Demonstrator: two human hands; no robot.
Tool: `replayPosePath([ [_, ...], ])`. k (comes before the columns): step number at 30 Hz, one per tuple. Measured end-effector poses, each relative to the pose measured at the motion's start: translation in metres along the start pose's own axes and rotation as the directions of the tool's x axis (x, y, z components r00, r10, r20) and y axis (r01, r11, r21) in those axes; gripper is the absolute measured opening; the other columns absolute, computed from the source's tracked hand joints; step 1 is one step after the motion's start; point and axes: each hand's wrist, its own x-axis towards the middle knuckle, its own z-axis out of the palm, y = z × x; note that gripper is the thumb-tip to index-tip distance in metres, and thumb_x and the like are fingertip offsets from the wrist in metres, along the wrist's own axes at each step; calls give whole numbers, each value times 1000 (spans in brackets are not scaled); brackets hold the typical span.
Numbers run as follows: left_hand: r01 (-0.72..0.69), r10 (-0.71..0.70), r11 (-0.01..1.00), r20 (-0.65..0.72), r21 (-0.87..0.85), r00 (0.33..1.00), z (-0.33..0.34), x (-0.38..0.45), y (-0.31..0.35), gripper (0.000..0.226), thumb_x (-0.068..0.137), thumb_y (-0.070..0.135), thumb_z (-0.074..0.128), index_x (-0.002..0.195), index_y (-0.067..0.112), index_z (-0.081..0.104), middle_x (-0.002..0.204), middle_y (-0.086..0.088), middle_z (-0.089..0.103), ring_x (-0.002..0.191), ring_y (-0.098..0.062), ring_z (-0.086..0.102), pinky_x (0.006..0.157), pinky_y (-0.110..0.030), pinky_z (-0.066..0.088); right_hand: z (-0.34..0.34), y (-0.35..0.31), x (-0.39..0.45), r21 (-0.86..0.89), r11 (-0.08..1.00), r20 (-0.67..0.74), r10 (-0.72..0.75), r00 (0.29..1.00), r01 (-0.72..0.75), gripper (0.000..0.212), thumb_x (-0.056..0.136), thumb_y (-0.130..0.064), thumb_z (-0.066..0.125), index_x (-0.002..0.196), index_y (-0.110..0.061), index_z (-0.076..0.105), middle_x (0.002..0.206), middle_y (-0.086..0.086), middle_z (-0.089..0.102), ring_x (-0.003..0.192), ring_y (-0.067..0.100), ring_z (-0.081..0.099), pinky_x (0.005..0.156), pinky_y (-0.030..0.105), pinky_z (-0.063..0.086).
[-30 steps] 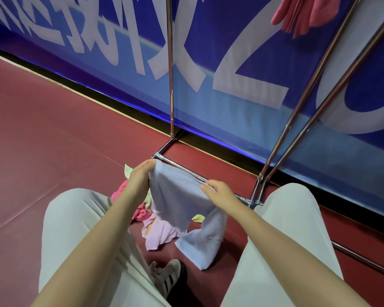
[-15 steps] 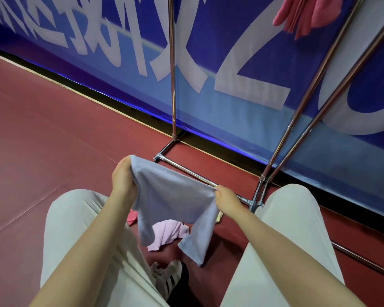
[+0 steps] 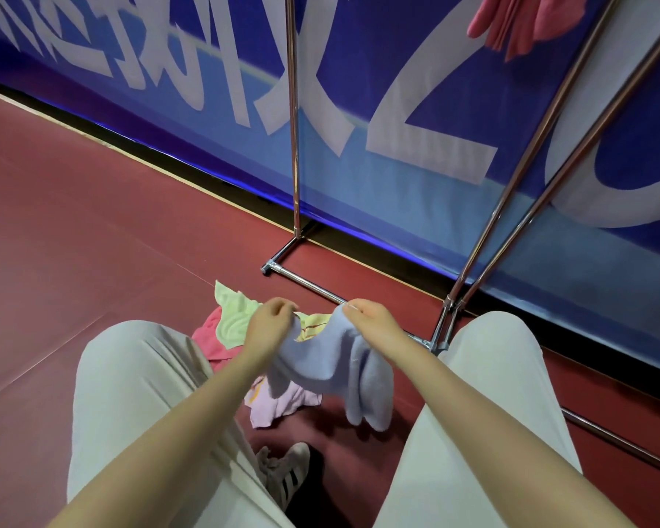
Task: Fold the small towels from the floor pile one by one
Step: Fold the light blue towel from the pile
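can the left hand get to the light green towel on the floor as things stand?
Probably yes, but not free: the left hand hovers right beside the light green towel with nothing between them, yet it grips the blue towel, as does the right hand.

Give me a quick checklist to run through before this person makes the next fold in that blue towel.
1. Left hand grip on blue towel: ok, fingers curled round one end.
2. Right hand grip: ok, pinching the other end.
3. Towel off the floor: ok, it hangs between the knees.
4. Towel flat and spread: not ok, it sags bunched.
5. Corners matched: cannot tell.
6. Floor pile still waiting: ok.
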Motion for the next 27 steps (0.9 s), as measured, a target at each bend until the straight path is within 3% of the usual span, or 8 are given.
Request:
replayPosePath([
  [4,-81,84,997,256,-20,963,25,-15,4,32,102,14,35,119,11,62,113,5,62,106,-8,54,90,-13,37,0,2,-1,96,995,79,3,997,-10,22,94,-12,53,75,-23,61,72,-6,57,78,11,51,73,21,43],
  [7,-88,87,996,357,-15,930,37,-23,7,29,101,8,32,94,5,60,90,1,54,86,-10,47,69,-13,36,-1,1,-1,147,989,86,-1,996,-11,22,93,-12,53,75,-22,63,76,-4,61,79,10,54,77,25,44],
  [10,-28,56,995,302,-96,952,39,-25,11,34,96,5,37,65,16,44,67,6,42,66,-8,37,59,-17,34,-5,3,3,132,991,42,-36,998,31,19,92,-11,52,80,-19,63,81,-1,62,81,11,54,79,27,45],
  [14,-75,108,979,169,-189,980,32,-17,16,38,98,14,49,61,18,43,56,12,39,54,-1,36,58,-17,34,-10,14,12,-118,986,-13,-117,993,115,12,92,-12,52,84,-18,59,82,-4,60,81,12,53,74,26,42],
  [17,-136,158,968,90,-212,983,24,-9,19,40,99,19,52,61,19,40,56,10,36,53,-4,33,54,-19,31,-10,21,15,-290,946,11,-148,989,145,26,92,-15,53,69,-28,49,69,-9,53,73,17,50,67,28,37],
  [21,-221,225,954,-3,-202,974,13,-5,25,32,96,19,55,67,9,48,58,5,40,54,-4,35,52,-16,32,-5,28,16,-512,845,31,-163,986,155,36,94,-15,47,63,-24,33,62,-2,43,69,26,45,59,33,29],
  [25,-274,265,948,-73,-162,961,-1,-4,30,31,96,18,56,68,8,50,56,7,43,51,0,37,52,-14,33,-3,39,16,-616,782,26,-99,995,94,12,93,-9,40,85,-11,50,88,17,61,78,33,52,61,33,31],
  [27,-281,264,946,-119,-161,957,-9,-1,31,31,96,17,56,66,13,50,56,8,43,51,1,38,52,-13,33,-3,44,16,-619,782,21,-75,997,72,18,92,-5,38,99,-8,55,97,20,62,81,34,54,62,32,33],
])
